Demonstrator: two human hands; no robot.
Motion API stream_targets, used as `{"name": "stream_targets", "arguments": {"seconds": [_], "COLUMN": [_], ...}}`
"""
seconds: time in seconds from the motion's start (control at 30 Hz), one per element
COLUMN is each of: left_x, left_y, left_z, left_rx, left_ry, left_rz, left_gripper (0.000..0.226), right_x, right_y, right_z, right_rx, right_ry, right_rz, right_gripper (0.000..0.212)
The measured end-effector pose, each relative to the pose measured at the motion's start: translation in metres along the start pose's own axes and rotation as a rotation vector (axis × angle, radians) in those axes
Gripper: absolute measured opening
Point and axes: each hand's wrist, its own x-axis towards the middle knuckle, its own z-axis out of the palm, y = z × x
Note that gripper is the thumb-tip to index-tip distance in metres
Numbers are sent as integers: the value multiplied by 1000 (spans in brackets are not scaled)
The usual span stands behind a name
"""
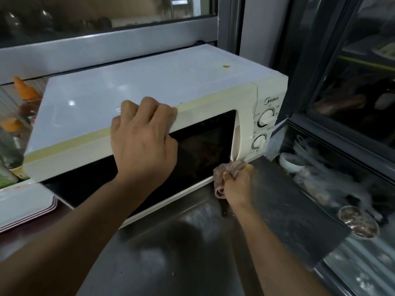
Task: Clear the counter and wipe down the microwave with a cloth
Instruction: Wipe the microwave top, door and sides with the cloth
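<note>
Orange-capped bottles (12, 133) sat at far left, cream microwave (132, 86) filled frame centre on steel counter (192, 253), left hand (143, 142) curled over its top front edge, right hand (237, 184) at lower centre-right clenched a bunched cloth (228, 169) against the door handle's base.

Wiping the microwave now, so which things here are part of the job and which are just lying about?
In the job:
microwave
cloth, gripped by right hand
left hand, holding the microwave's top front edge
counter

Lying about:
orange-capped bottles
stacked trays
white cup
metal bowl
</note>
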Motion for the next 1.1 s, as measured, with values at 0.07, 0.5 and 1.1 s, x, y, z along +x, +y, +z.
{"name": "stream_targets", "arguments": {"seconds": [0.07, 0.5, 1.1], "left_x": [0, -38, -40], "left_y": [-4, -72, -74], "left_z": [-7, -57, -48], "left_rx": [-67, -89, 32], "left_ry": [-39, -136, -37], "left_rz": [25, 88, 65], "left_gripper": [40, 51, 48], "right_x": [-18, -52, -28], "right_y": [-19, -106, -87], "right_z": [3, 66, 40], "right_rx": [11, -68, -403], "right_ry": [34, 334, 259], "right_rz": [-31, -337, -532], "right_gripper": [30, 58, 47]}}
